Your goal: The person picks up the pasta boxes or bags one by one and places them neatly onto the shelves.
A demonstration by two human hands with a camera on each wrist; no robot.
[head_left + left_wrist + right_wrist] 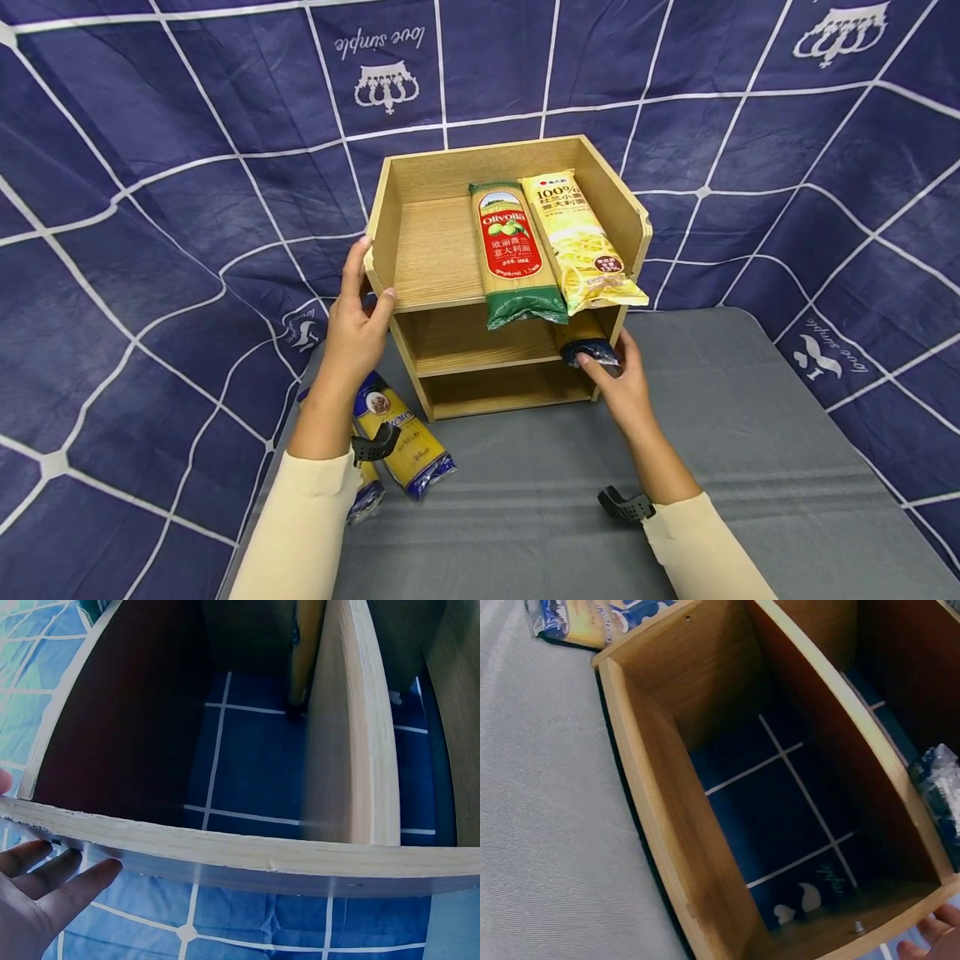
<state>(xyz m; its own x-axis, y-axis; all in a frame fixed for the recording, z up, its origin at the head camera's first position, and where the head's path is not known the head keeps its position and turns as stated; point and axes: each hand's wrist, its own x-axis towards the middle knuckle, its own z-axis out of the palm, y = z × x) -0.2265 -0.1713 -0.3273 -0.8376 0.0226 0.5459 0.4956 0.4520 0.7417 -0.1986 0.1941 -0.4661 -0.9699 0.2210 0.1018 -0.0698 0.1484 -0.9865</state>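
Note:
A wooden three-level shelf (pixel 441 256) stands on the grey cloth. My left hand (pixel 356 321) grips its upper left side panel, thumb at the front edge and fingers along the outside. In the left wrist view, fingertips (pixel 105 876) touch the panel's outer face. At the middle level's right end lies a pasta packet (pixel 592 350) with a dark end, mostly inside. My right hand (pixel 624 383) has its thumb against that end, its other fingers outside the right panel. On top lie a green-and-red spaghetti packet (pixel 517 254) and a yellow pasta packet (pixel 585 242), both overhanging the front.
Left of the shelf, a blue-and-yellow spaghetti packet (pixel 405 437) lies on the grey cloth (pixel 510 500), with another packet (pixel 367 492) partly behind my left forearm. Blue grid-patterned fabric (pixel 495 67) rises behind and along both sides. The bottom level (pixel 682 787) shows bare wooden walls.

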